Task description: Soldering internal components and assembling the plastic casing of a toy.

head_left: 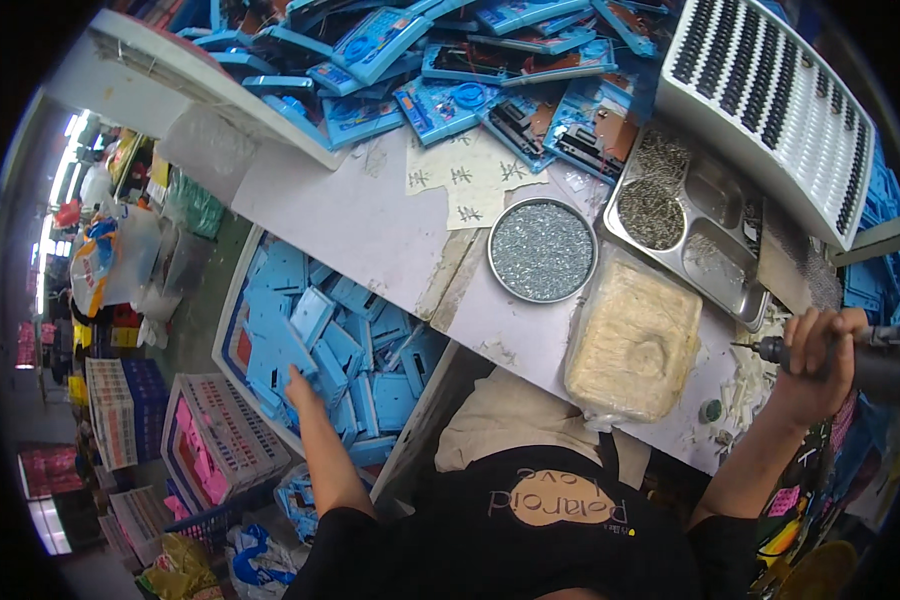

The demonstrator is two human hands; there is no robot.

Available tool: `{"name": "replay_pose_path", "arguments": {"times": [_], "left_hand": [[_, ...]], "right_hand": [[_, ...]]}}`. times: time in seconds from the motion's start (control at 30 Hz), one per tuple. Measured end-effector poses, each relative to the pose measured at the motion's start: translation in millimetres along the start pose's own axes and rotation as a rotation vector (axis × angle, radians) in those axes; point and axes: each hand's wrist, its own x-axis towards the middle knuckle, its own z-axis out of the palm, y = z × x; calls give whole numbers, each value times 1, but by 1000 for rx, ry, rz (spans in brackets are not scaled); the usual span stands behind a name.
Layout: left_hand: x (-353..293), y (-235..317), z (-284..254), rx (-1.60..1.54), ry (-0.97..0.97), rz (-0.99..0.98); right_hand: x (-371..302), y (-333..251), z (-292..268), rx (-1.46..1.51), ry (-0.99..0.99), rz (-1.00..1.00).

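Observation:
My left hand (303, 388) reaches into a white-rimmed basket (234, 290) of light-blue plastic casings. Its thumb lies at the edge of one blue plastic casing (278, 340); the other fingers are mostly hidden. Off to the right, my right hand (818, 352) wraps round a dark electric screwdriver (875, 368), whose thin bit points left above the table's right side. Near that bit lie a block wrapped in clear plastic (635, 340), pale yellowish with a dent, and a small dark-green round piece (710, 410).
A round tin of small grey metal pieces (542, 250) stands on the table (350, 215). Beside it is a compartmented metal tray (695, 245) with screws. A white rack with rows of black parts (770, 110) rises at right. Blue assemblies (450, 105) pile up behind; a crate with pink pieces (225, 430) sits left.

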Motion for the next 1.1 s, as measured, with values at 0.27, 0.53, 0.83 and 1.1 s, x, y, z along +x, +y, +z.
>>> {"name": "replay_pose_path", "arguments": {"times": [0.27, 0.53, 0.83, 1.1], "left_hand": [[-257, 227, 144, -208, -754, 1472], [-377, 315, 285, 585, -631, 2323], [-349, 381, 189, 468, -1229, 2039], [-396, 331, 69, 60, -1514, 1278]], "right_hand": [[6, 9, 15, -121, 91, 60], [13, -9, 9, -418, 122, 83], [-57, 10, 30, -634, -33, -118], [-57, 98, 122, -238, -189, 424]]}}
